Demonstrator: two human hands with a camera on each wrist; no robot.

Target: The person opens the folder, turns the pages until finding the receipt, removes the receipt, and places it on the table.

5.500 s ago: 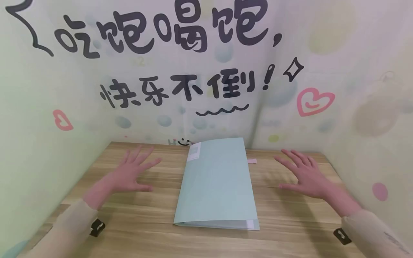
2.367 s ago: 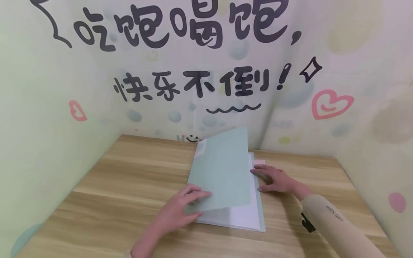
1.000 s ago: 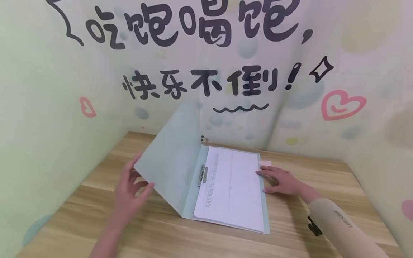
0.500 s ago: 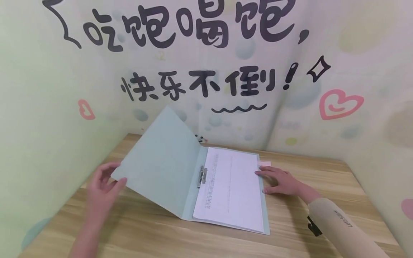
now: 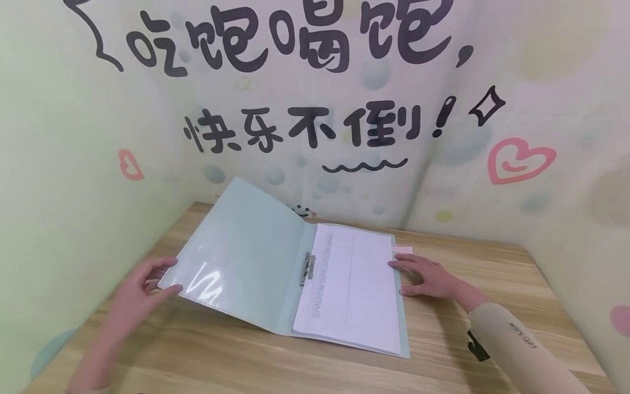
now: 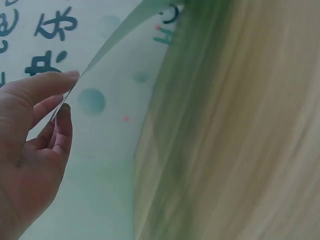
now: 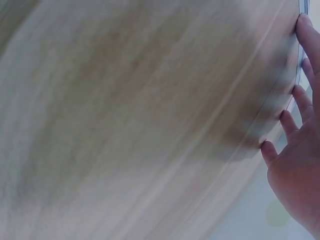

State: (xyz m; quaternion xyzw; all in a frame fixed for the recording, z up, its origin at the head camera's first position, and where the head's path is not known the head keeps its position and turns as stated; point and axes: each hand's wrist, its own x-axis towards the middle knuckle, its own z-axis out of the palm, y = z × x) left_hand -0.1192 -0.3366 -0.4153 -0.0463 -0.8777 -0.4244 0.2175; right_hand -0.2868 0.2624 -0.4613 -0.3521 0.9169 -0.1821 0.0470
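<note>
A light blue folder (image 5: 246,246) lies open on the table, its front cover tilted up to the left and shiny near the lower left corner. My left hand (image 5: 143,284) pinches that cover's outer corner between thumb and fingers. The left wrist view shows the thin cover edge held by the left hand (image 6: 40,120). White printed paper (image 5: 354,290) rests on the folder's right side, beside a metal clip (image 5: 307,268) at the spine. At the right edge, my right hand (image 5: 428,276) touches the folder with spread, fairly straight fingers. The right hand (image 7: 300,155) also shows in the right wrist view.
The folder sits on a wood-grain table (image 5: 221,350). A pink tab (image 5: 402,250) sticks out past the folder's right edge. Behind stands a pale wall (image 5: 275,93) with black lettering and hearts, and side walls close in on the left and right.
The folder was closed at first. My left hand has lifted the cover and swung it left, and lower over the last half second. My right hand came to the right edge and has stayed.
</note>
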